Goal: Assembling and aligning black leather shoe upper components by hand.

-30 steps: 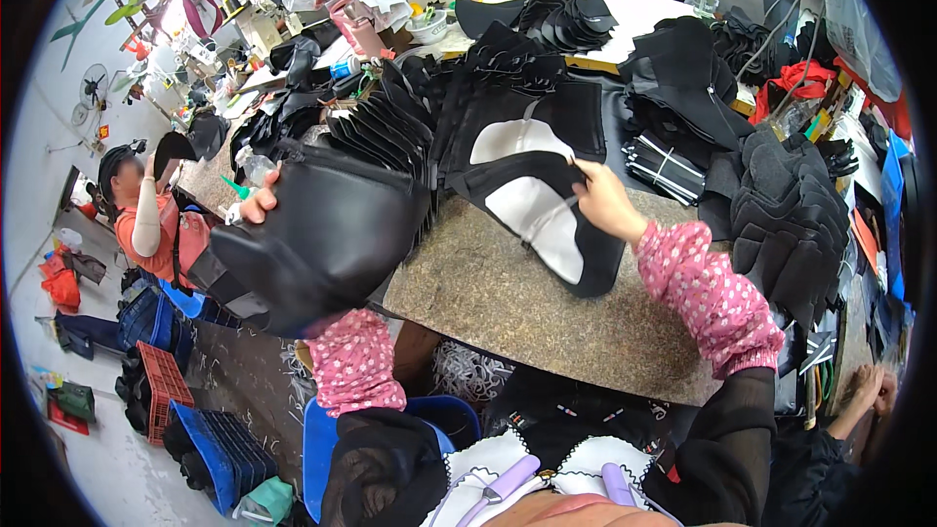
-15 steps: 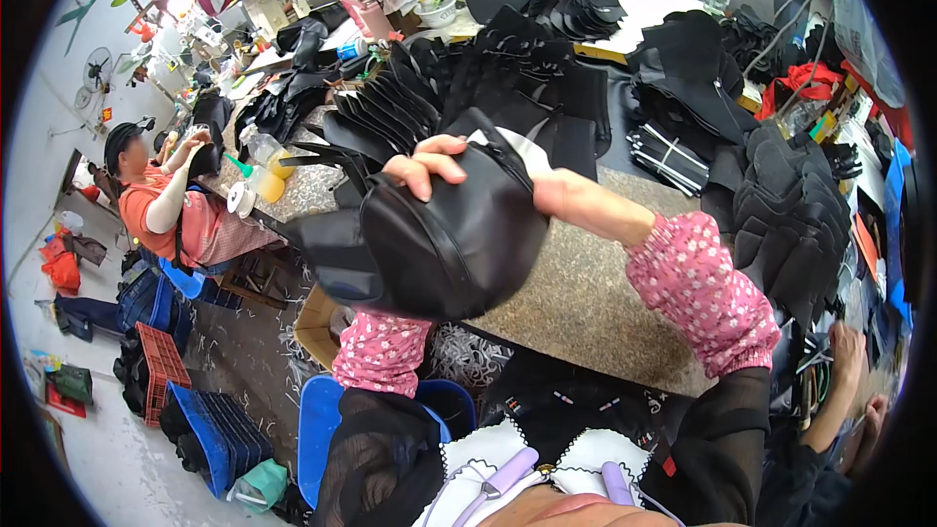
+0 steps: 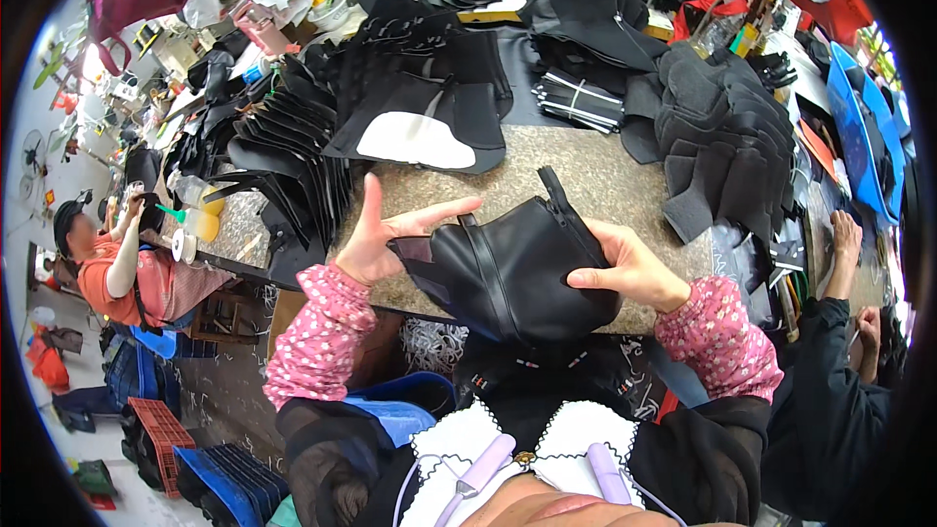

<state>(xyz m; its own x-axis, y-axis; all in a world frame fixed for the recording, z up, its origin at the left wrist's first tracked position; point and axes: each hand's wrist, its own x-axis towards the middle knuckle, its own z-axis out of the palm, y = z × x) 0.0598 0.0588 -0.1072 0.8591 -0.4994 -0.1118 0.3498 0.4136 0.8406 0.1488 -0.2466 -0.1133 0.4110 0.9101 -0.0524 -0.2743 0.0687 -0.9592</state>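
A black leather boot upper (image 3: pixel 522 278) is held low over the near edge of the table. A raised seam runs down its side and a zip end sticks up at its top. My right hand (image 3: pixel 630 268) grips its right side, thumb on the leather and the other fingers hidden behind. Beside its left end is my left hand (image 3: pixel 383 236), open, with thumb and fingers spread. Beyond them, a white rounded piece (image 3: pixel 418 140) lies on flat black cut pieces (image 3: pixel 478 102).
A fanned stack of black pieces (image 3: pixel 293 141) stands at the left; grey-black felt-like pieces (image 3: pixel 727 127) pile at the right. A tied bundle of strips (image 3: pixel 580 101) lies between. Squeeze bottles (image 3: pixel 200 222) stand far left. A co-worker's hand (image 3: pixel 845 239) rests at the right.
The boot upper has come down and turned, showing its seamed side. My left hand has let go of it and spread its fingers. The view has shifted toward the right.
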